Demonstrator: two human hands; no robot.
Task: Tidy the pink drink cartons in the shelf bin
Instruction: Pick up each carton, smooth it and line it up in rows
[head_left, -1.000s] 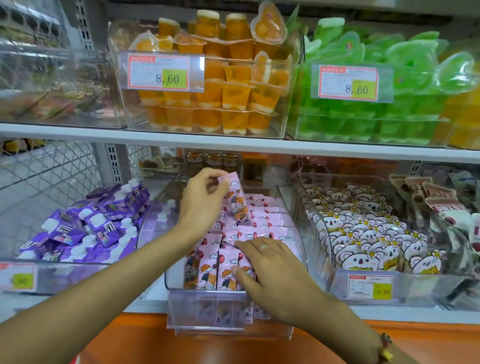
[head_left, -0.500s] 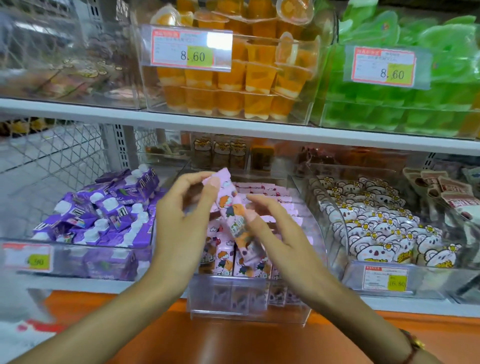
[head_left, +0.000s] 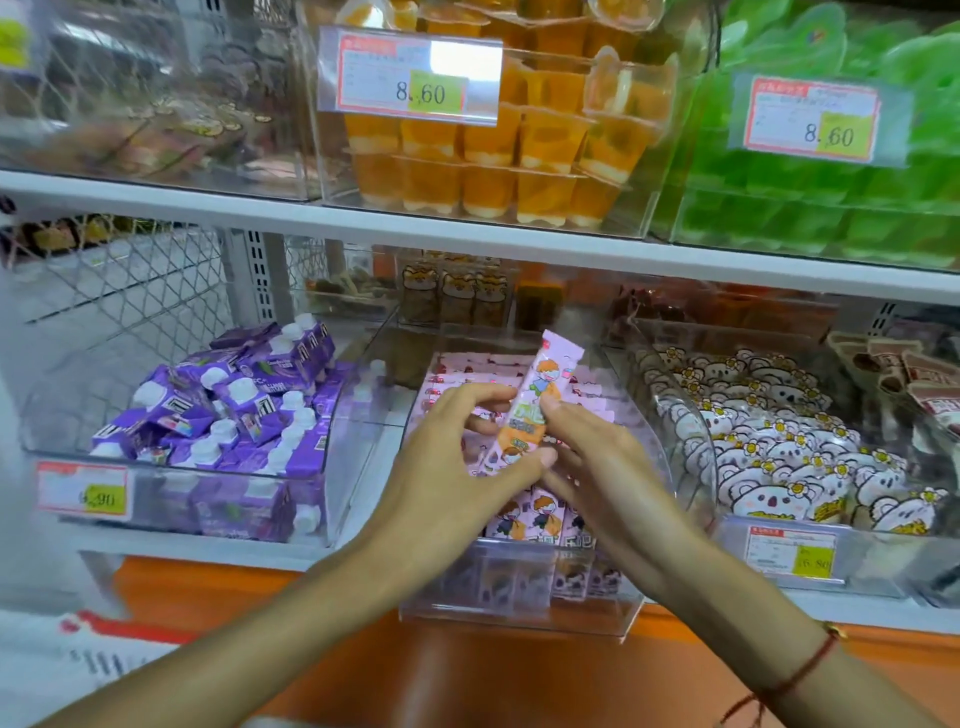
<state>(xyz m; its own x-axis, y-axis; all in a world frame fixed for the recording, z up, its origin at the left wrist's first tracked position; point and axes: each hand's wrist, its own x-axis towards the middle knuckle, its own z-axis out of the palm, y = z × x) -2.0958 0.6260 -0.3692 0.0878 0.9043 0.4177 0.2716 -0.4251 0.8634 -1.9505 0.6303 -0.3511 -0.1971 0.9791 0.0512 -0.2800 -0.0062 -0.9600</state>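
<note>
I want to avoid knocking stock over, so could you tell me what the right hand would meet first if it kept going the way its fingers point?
Probably the pink carton it already pinches; beyond that, the right hand heads toward the left hand.

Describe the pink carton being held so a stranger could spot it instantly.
Lower shelf, clear middle plastic bin, between the purple cartons and the koala packs. There the left hand and right hand hold one slim pink cartoon-printed drink carton: the only one raised above the rows.
</note>
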